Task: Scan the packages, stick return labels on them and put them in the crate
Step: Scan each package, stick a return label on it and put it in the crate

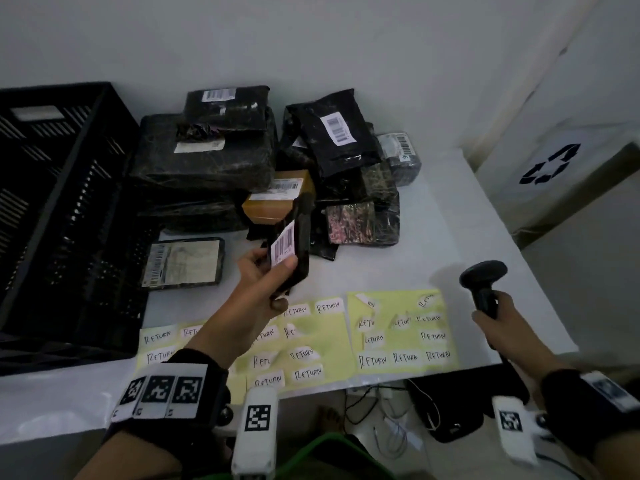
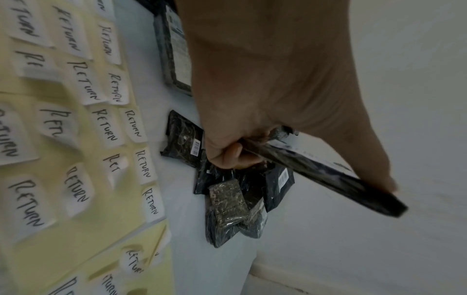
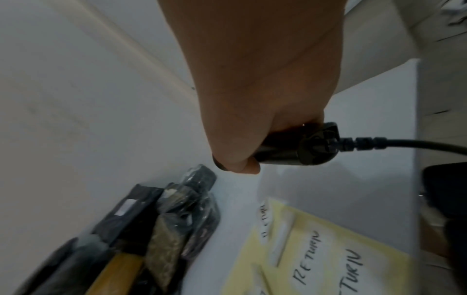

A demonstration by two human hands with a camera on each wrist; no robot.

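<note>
My left hand (image 1: 268, 275) grips a slim black package (image 1: 297, 244) above the table, tilted upright, its white barcode label (image 1: 284, 247) facing right. In the left wrist view my fingers (image 2: 227, 151) curl around that package (image 2: 328, 175). My right hand (image 1: 498, 317) holds a black barcode scanner (image 1: 483, 282) by the handle, to the right of the package and apart from it. The right wrist view shows the scanner's handle base (image 3: 298, 145) and its cable (image 3: 417, 144). Yellow sheets of white RETURN labels (image 1: 401, 327) lie along the table's front. A black crate (image 1: 59, 209) stands at the left.
A heap of black wrapped packages (image 1: 214, 157) and a brown box (image 1: 277, 199) fills the table's back middle. A flat parcel (image 1: 185, 263) lies by the crate. A cardboard box with a recycling symbol (image 1: 550, 164) stands off the table's right edge. Cables (image 1: 391, 410) hang below the front edge.
</note>
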